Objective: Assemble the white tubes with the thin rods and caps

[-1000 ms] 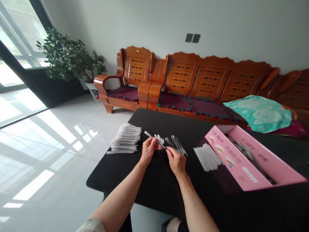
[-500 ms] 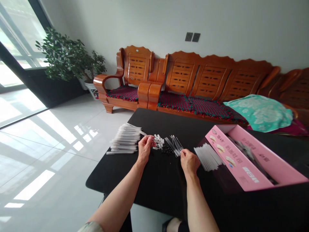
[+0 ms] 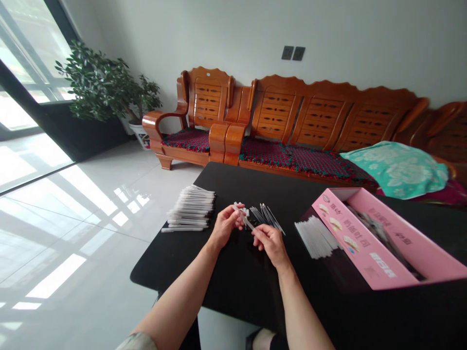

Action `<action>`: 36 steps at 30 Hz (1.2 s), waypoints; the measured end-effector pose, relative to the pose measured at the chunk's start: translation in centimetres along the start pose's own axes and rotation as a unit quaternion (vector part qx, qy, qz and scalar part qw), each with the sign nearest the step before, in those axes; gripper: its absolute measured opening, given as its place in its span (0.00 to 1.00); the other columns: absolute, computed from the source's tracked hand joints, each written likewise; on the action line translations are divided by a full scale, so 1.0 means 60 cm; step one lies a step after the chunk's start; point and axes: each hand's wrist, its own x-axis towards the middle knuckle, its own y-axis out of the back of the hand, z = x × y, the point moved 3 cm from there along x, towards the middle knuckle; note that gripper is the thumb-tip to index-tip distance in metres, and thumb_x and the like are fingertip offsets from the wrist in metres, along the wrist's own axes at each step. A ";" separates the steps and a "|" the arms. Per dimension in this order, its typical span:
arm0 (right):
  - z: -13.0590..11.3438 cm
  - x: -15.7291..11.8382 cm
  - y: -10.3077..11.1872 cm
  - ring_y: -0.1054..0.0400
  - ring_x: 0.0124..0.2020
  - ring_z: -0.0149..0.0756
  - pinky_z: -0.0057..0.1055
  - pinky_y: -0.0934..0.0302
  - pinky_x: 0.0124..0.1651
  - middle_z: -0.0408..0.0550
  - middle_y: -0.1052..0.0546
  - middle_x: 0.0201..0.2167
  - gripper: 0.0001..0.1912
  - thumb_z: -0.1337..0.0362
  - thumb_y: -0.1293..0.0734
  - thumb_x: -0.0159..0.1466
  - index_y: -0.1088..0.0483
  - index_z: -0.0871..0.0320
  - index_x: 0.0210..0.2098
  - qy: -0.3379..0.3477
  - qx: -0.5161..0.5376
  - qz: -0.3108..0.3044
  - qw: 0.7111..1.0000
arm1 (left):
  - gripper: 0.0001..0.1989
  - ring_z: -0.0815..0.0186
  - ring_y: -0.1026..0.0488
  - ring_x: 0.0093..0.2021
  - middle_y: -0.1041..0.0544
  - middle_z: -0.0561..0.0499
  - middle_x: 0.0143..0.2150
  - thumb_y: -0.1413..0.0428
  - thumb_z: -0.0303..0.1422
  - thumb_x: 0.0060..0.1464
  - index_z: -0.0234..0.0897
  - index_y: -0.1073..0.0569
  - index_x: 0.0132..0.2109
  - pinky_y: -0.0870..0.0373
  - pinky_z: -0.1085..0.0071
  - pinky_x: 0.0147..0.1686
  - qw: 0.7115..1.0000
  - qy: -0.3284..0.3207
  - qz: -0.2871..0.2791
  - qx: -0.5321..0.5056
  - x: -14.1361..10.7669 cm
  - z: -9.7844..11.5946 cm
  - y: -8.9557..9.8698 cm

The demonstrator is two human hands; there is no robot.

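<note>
A slim white pen barrel point(image 3: 249, 223) slants between my two hands above the black table. My left hand point(image 3: 226, 224) is closed with its fingertips on the upper end. My right hand point(image 3: 270, 241) pinches the lower end; whether a refill sits inside the barrel I cannot tell. Just behind my hands lie small white pen parts point(image 3: 246, 212), partly covered by my left fingers, and some small black pieces. Thin dark-tipped pen refills point(image 3: 268, 216) are spread beyond my right hand. To the left is a stack of white pens point(image 3: 191, 209).
A bundle of white tubes point(image 3: 316, 237) lies at the right, beside a long open pink box point(image 3: 359, 245) with dark items inside. The black table point(image 3: 233, 287) has a rounded left corner. Behind it stands a wooden sofa point(image 3: 277, 112) with cushions and a turquoise cloth point(image 3: 397, 170).
My right hand has moved left, away from the refills, toward my left hand. My left hand has shifted slightly right, and the barrel now spans both hands.
</note>
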 end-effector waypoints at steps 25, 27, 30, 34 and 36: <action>-0.020 0.000 -0.027 0.45 0.22 0.26 0.26 0.52 0.26 0.39 0.38 0.18 0.20 0.52 0.42 0.68 0.29 0.60 0.31 0.077 -0.084 -0.021 0.993 | 0.17 0.72 0.33 0.24 0.27 0.49 0.26 0.40 0.43 0.54 0.29 0.22 0.35 0.37 0.77 0.25 0.999 0.013 -0.012 0.029 -0.006 -0.012 -0.004; -0.021 -0.001 -0.030 0.44 0.22 0.27 0.26 0.51 0.27 0.40 0.36 0.19 0.20 0.51 0.42 0.68 0.29 0.60 0.31 0.082 -0.107 -0.003 0.991 | 0.17 0.73 0.34 0.24 0.27 0.50 0.25 0.40 0.43 0.55 0.29 0.22 0.35 0.37 0.77 0.25 0.999 0.014 -0.014 0.025 -0.005 -0.011 -0.003; -0.010 -0.003 -0.034 0.48 0.17 0.26 0.25 0.55 0.21 0.38 0.37 0.16 0.22 0.49 0.45 0.68 0.30 0.60 0.34 0.009 -0.014 -0.051 0.999 | 0.17 0.74 0.35 0.22 0.29 0.51 0.23 0.40 0.43 0.55 0.29 0.23 0.35 0.39 0.77 0.24 0.999 0.023 -0.034 0.021 -0.005 -0.009 -0.003; 0.000 -0.005 -0.034 0.57 0.12 0.23 0.25 0.64 0.16 0.37 0.37 0.15 0.23 0.47 0.45 0.68 0.31 0.60 0.40 -0.072 0.098 -0.138 0.983 | 0.18 0.74 0.37 0.21 0.30 0.52 0.22 0.40 0.44 0.54 0.29 0.23 0.35 0.39 0.76 0.23 0.997 0.040 -0.057 0.013 -0.005 -0.012 -0.006; -0.005 -0.003 -0.029 0.56 0.14 0.24 0.24 0.61 0.18 0.36 0.42 0.14 0.22 0.48 0.43 0.67 0.30 0.60 0.36 -0.037 0.072 -0.103 0.991 | 0.18 0.73 0.36 0.22 0.29 0.51 0.23 0.40 0.43 0.54 0.29 0.23 0.35 0.39 0.76 0.24 0.998 0.034 -0.040 0.020 -0.004 -0.014 -0.006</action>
